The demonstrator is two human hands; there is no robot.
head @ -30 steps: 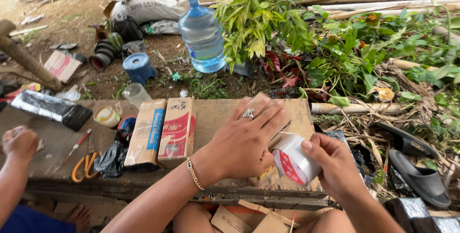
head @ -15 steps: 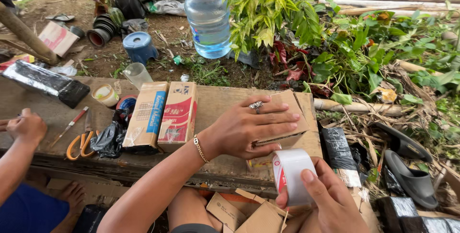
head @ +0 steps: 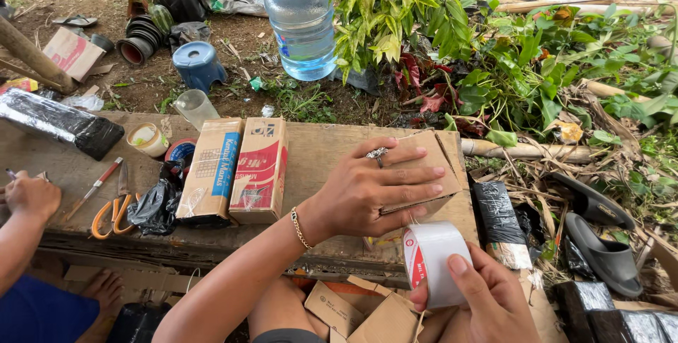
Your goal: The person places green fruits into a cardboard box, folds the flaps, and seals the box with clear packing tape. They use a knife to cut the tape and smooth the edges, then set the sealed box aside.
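The left hand (head: pixel 371 188) presses flat on a light, stiff cardboard box (head: pixel 424 166), while beside it the right hand (head: pixel 487 293) grips a tape roll (head: pixel 434 262) by its rim.

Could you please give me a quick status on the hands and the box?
Left hand flat on cardboard box, pressing. Right hand grips tape roll below the table edge. Two cartons beside, clear.

On the wooden bench (head: pixel 318 152): two upright printed cartons (head: pixel 236 170) side by side, orange-handled scissors (head: pixel 113 209), crumpled black plastic bag (head: pixel 152 205), small white tub (head: pixel 148 138). On the ground beyond: large clear blue water bottle (head: pixel 302 22), blue plastic container (head: pixel 198 64), leafy green plants (head: pixel 395 11). Dark sandals (head: pixel 600 237) at right.
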